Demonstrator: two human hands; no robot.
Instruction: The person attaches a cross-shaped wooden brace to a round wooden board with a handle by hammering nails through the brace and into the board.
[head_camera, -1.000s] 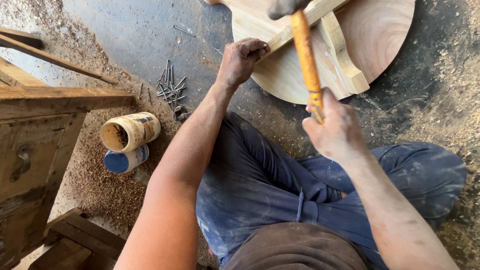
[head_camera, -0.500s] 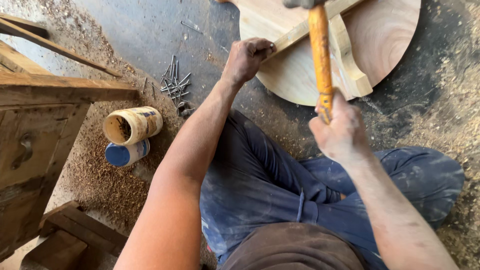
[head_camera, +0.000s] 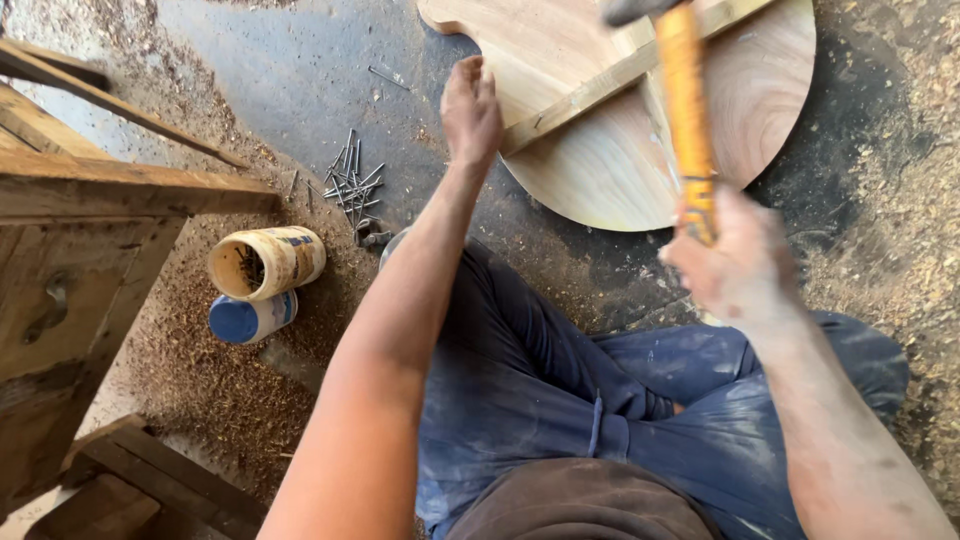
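The right hand (head_camera: 740, 265) is wrapped tight round a yellow-handled hammer (head_camera: 682, 110), its head raised at one o'clock over the round wooden board (head_camera: 600, 170) lying on the floor at twelve. The left hand (head_camera: 472, 105) presses fingers-down on the wooden strip (head_camera: 585, 95) across that board, holding nothing. Loose nails (head_camera: 352, 185) lie at ten o'clock, two tubs (head_camera: 265, 262) near them.
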